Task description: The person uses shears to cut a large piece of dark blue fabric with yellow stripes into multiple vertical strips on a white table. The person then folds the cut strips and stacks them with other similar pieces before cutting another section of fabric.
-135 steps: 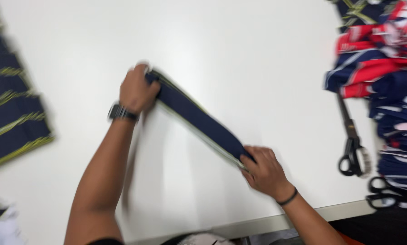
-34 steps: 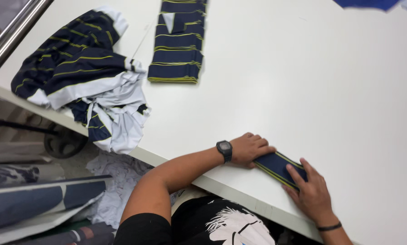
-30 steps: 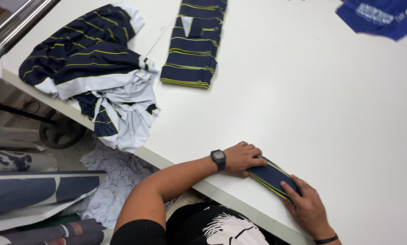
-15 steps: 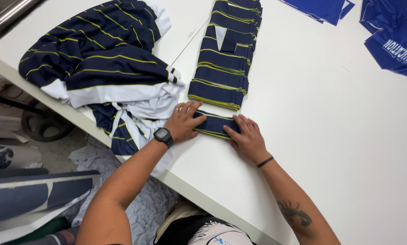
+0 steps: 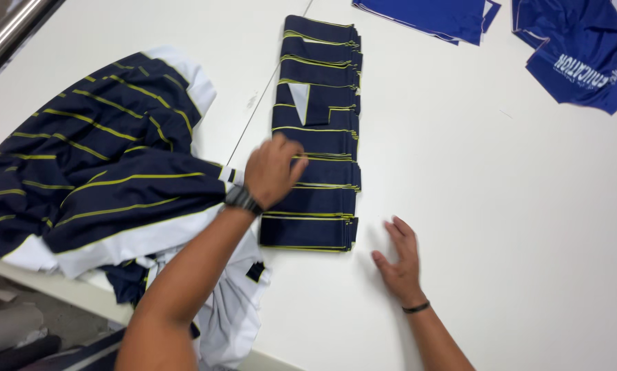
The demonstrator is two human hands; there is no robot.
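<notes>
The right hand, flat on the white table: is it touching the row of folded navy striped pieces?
Apart. The head view shows bare white table between the right hand and the row of folded navy striped pieces.

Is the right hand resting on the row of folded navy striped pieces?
No, the right hand lies flat on the white table beside them.

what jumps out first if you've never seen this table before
A long row of folded navy pieces with yellow stripes runs up the middle of the white table, the left hand pressing on it. The right hand lies flat nearby; a heap of striped navy fabric spills left.
</notes>
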